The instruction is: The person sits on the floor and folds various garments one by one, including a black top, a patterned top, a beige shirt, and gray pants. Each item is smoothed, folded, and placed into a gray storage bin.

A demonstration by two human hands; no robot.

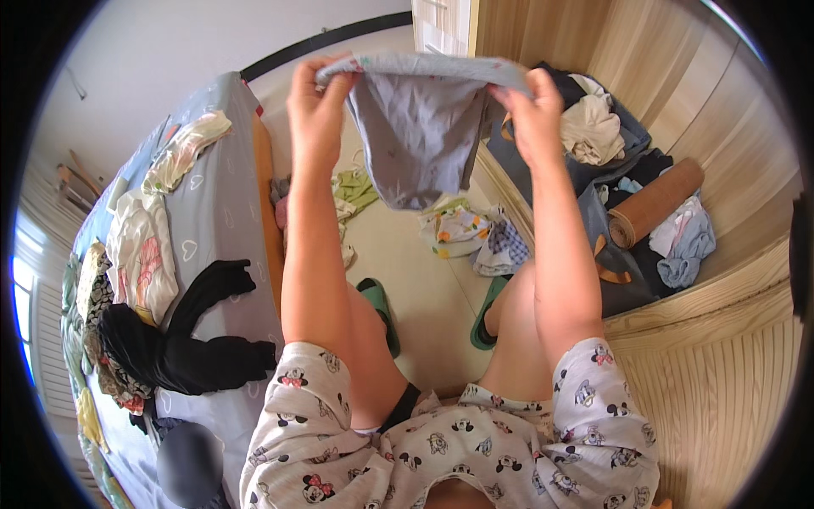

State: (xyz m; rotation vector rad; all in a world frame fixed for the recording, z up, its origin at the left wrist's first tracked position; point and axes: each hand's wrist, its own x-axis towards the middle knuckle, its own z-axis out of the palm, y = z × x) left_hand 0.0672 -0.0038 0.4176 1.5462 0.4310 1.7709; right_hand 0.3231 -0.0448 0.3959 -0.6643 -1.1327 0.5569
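Note:
Both arms reach out in front of me, and a grey cloth garment (pixel 423 137) hangs spread between my hands. My left hand (pixel 321 95) pinches its left top corner, thumb on the near side. The opposite top corner is gripped by my right hand (pixel 528 105), slightly blurred. Small red and green marks show along the folded upper edge. Below the garment, on the tiled floor (pixel 420 292), lie a green garment (pixel 356 191) at left and a small pile of printed clothes (pixel 455 226) at right, one with orange fruit shapes, beside a checked cloth (pixel 501 245).
On the left, a bed (pixel 219 191) bears several garments, including black clothing (pixel 210 356) and a white printed shirt (pixel 143 248). A wooden wardrobe (pixel 547 38) at right holds grey fabric storage boxes (pixel 610 254) with clothes and a rolled brown mat (pixel 658 202). Green slippers (pixel 381 312) are on my feet.

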